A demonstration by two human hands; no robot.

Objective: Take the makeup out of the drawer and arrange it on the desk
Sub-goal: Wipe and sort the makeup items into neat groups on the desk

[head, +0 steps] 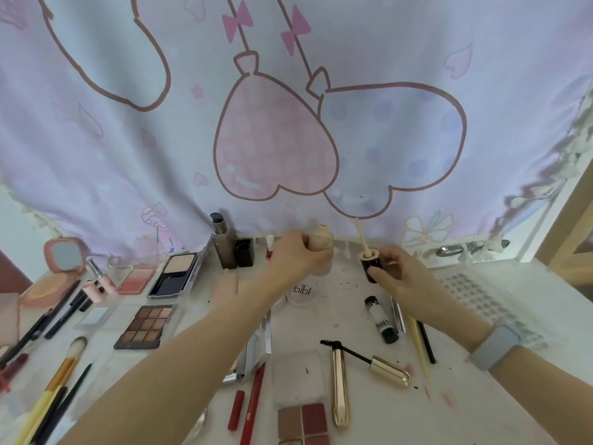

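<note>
My left hand (296, 255) grips a beige foundation bottle (322, 240) at the back of the white desk (465, 396). The bottle's neck is uncovered. My right hand (396, 274) holds its black cap (372, 263) just to the right, with the cream applicator wand (362, 234) pointing up. Makeup lies spread over the desk: an open gold mascara tube (340, 390) and its wand (369, 361), a brown eyeshadow palette (146, 326), a powder compact (175, 274), a blush (136, 279).
Brushes and pencils (54, 374) lie at the left edge, red lip pencils (252, 406) at the front. A dark pump bottle (223, 242) stands by the printed curtain (288, 123). A round jar (303, 293) sits under my hands. A black-and-white tube (380, 319) lies right.
</note>
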